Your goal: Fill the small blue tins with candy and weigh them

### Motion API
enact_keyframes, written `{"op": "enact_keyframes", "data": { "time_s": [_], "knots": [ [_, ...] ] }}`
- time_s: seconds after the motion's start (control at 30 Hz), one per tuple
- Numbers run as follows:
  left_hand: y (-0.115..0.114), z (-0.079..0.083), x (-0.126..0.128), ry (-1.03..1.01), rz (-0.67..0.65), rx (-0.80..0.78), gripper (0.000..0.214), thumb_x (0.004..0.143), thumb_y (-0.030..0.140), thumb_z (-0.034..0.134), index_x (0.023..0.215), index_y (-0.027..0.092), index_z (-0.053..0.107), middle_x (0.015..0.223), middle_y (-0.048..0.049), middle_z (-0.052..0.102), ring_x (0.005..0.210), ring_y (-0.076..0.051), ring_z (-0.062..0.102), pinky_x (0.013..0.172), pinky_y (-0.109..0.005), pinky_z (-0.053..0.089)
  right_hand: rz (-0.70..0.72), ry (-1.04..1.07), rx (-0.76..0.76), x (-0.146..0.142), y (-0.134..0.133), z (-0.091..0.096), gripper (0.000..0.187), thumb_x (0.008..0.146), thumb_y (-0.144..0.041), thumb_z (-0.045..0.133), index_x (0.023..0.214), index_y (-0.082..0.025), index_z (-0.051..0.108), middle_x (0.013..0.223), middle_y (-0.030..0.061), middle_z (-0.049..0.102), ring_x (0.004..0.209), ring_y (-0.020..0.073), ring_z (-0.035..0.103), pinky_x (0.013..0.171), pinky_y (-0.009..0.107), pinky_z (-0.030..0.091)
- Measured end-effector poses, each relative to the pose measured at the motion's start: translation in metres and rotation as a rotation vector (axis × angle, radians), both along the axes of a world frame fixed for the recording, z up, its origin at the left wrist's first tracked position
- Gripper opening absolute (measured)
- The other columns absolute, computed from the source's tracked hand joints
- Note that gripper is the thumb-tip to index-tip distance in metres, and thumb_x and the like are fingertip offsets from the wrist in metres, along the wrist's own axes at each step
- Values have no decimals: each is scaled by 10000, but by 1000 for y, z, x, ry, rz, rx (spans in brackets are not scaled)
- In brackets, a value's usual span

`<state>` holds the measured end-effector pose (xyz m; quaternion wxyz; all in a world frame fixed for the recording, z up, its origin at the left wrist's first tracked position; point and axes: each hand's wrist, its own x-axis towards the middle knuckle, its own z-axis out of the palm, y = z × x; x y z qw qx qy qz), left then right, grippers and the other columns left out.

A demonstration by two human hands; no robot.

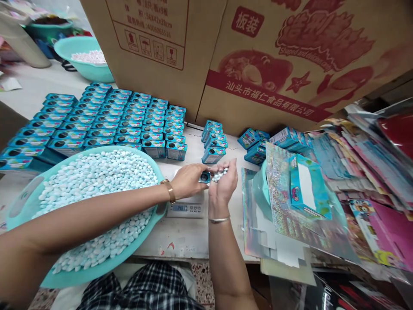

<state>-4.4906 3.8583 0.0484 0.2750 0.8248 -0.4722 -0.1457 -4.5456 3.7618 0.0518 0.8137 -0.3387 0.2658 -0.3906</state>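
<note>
My left hand point(189, 181) grips a small blue tin point(204, 177) with a round opening, held over a small digital scale point(187, 207). Right beside the tin, my right hand point(222, 183) is cupped palm up with a heap of pale candies point(219, 175) in it, its fingers curled round them. My left forearm crosses a large teal basin point(29, 202) full of white and pale blue candies point(97, 181). Several rows of identical blue tins point(106, 125) stand behind the basin, and a short stack of tins point(213, 140) stands just beyond my hands.
Big cardboard cartons point(258, 64) wall off the back of the table. Loose blue boxes point(258, 144) and piles of glossy printed cards point(322, 202) fill the right side. A second teal bowl point(80, 56) with white candies sits at the far left.
</note>
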Motion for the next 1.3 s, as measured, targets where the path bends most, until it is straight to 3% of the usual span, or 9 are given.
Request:
{"op": "enact_keyframes", "data": {
  "time_s": [0.17,0.3,0.43,0.53,0.73,0.9,1.03,1.17,1.3],
  "knots": [
    [1,2,1,7,24,-15,453,763,329,660,1197,207,618,1168,-65,696,1081,-282,643,871,-358,512,-25,-17,-132,3,8,-3,394,892,-461,530,620,-204,407,556,-79,384,517,69,475,573,216,459],
    [1,4,1,5,30,2,384,761,289,646,1140,227,645,1123,-46,711,1035,-268,658,833,-333,514,-33,3,-118,6,7,1,394,887,-468,533,623,-206,402,538,-89,356,449,52,400,444,175,364],
    [1,2,1,8,37,13,376,766,311,656,1129,213,644,1120,-56,707,1020,-269,658,828,-340,518,-3,-53,129,5,-8,2,348,912,-406,498,642,-210,398,510,-105,339,360,38,270,324,164,194],
    [3,1,3,14,37,17,461,753,353,697,1177,189,621,1178,-74,684,1078,-278,636,898,-366,507,93,-198,394,-7,-29,-5,357,963,-328,388,626,-214,358,489,-107,325,332,38,242,302,156,175],
    [30,16,16,-35,-23,0,727,727,413,750,1339,122,486,1327,-140,580,1241,-294,531,1045,-412,430,204,-406,476,-81,-56,-33,345,967,-273,403,629,-209,399,518,-88,367,354,41,291,303,148,185],
    [61,33,34,-70,-22,-51,684,778,473,699,1332,136,483,1352,-141,553,1277,-282,495,1082,-430,399,186,-174,432,-161,-40,-52,322,938,-309,491,638,-212,423,527,-86,374,361,55,247,312,173,166],
    [69,46,24,-139,-25,-148,516,850,418,634,1284,162,521,1279,-110,594,1212,-245,533,1045,-391,429,96,-27,462,-213,-28,-64,333,920,-302,524,623,-217,400,512,-88,362,350,56,209,307,181,120],
    [54,48,-21,-135,-262,-117,327,920,300,531,1224,181,553,1183,-87,629,1117,-217,583,957,-350,485,10,-47,470,-247,-28,-75,315,917,-296,537,641,-218,406,525,-93,370,352,53,198,306,179,135],
    [13,15,-84,-98,-668,173,235,819,271,641,1021,154,614,983,-85,670,880,-256,666,697,-362,556,11,-174,432,-262,-29,-82,281,904,-235,567,666,-206,420,547,-103,390,374,45,221,333,158,219]
  ]
}}
